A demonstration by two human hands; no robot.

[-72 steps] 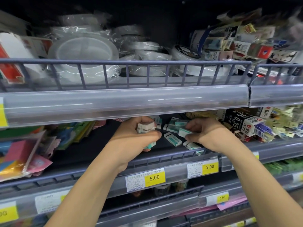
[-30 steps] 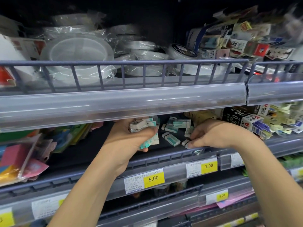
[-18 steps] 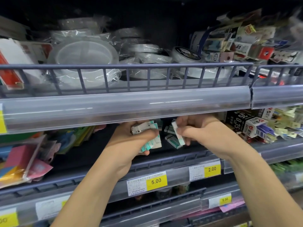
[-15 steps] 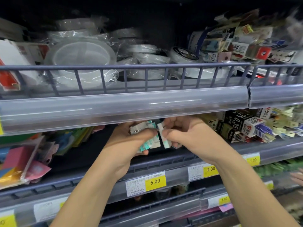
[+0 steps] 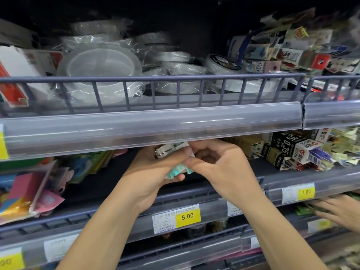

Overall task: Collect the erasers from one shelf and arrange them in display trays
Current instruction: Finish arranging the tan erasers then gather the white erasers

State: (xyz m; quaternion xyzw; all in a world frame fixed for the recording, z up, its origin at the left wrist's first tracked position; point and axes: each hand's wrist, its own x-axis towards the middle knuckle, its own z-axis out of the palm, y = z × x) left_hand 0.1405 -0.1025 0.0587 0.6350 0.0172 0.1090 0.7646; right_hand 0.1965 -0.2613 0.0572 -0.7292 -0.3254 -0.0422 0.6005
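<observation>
Already the left hand [image 5: 155,168] looks overloaded, and that is the likeliest trouble: it grips a bundle of erasers [image 5: 176,170] in teal-and-white sleeves, fingers and thumb curled tight around them, with white ends poking out above the thumb just under the upper shelf's clear price rail [image 5: 155,131]. If one more is wedged in, I judge that an outer one could squirt free and drop onto the shelf [image 5: 204,191] or through the gap to the shelf below. Lifting the stack could also knock it against that rail, since the hands sit right beneath it.

Just to the right, the right hand [image 5: 218,164] touches the same bundle, fingers curled and its thumb and forefinger pinching an eraser against the stack; how firmly it holds cannot be told. No display tray is in view, so the erasers sit in the hands above the middle shelf, near its front edge.

Farther right lie boxed pencil leads [image 5: 288,151], and at the far right edge another person's hand [image 5: 339,213] reaches into the lower shelf; a bump there could jog the load.
</observation>
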